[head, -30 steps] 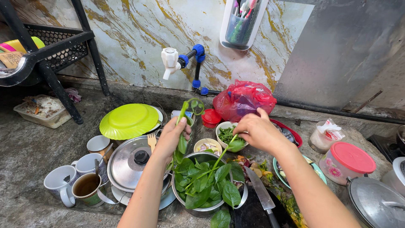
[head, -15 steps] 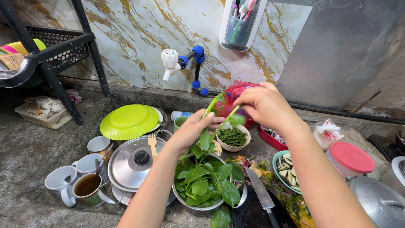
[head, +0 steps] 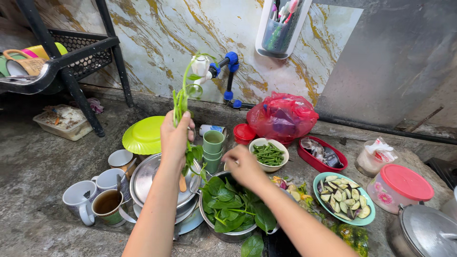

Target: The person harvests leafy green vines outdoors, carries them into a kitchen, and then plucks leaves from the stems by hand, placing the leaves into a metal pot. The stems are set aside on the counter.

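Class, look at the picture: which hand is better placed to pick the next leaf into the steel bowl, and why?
Probably the right hand: it hovers over the steel bowl, while the left hand is raised, gripping the green stems.

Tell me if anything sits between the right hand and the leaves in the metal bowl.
Nothing visible does. The right hand hovers directly over the green leaves in the metal bowl; the left hand holds a leafy stem up, off to the side.

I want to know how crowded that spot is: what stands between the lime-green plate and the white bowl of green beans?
In the head view, a stack of green cups stands between the lime-green plate and the bowl of beans; the left hand holding a leafy stem also crosses there.
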